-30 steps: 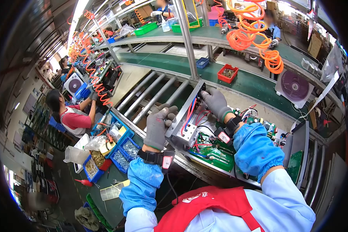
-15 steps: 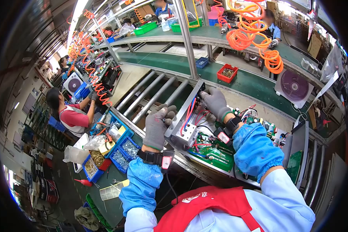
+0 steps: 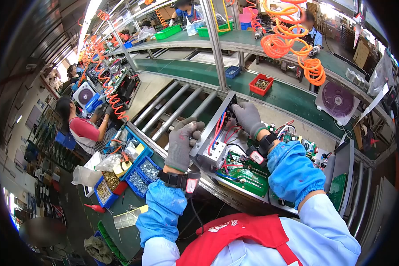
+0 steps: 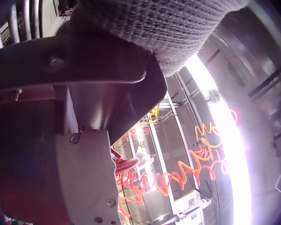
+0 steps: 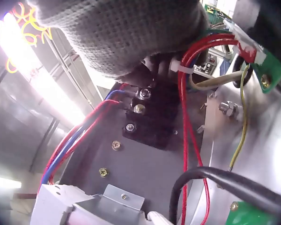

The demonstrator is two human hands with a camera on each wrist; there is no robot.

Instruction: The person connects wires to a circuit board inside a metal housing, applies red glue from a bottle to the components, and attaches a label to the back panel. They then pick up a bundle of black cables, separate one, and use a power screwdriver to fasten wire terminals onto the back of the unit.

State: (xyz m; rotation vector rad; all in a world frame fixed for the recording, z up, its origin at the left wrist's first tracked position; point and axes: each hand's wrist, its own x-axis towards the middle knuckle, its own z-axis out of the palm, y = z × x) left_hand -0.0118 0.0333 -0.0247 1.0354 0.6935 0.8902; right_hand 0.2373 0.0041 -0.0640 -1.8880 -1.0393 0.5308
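Observation:
My gloved left hand point(image 3: 180, 144) grips the grey metal end panel point(image 3: 214, 128) of an electronics chassis from its outer side, fingers bent at its edge. On the inner side, my gloved right hand point(image 3: 248, 119) holds a black terminal block point(image 5: 152, 117) fixed to that panel, its upper end hidden behind the fingers. Red and blue wires point(image 5: 79, 136) run from the block's screws. A white socket block point(image 3: 215, 154) sits at the panel's near end. Green circuit boards point(image 3: 244, 170) fill the chassis beside it.
Metal rollers point(image 3: 177, 108) lie left of the chassis. Blue bins point(image 3: 144, 175) of small hardware stand nearer, at left. A red bin point(image 3: 261, 84) rests on the green belt beyond. Orange coiled air hoses point(image 3: 288, 42) hang overhead. Another worker point(image 3: 86, 128) is at far left.
My hands and the panel stay almost where they were. At the left, the other worker leans slightly to the right. A worker across the far bench has a gloved hand back in view.

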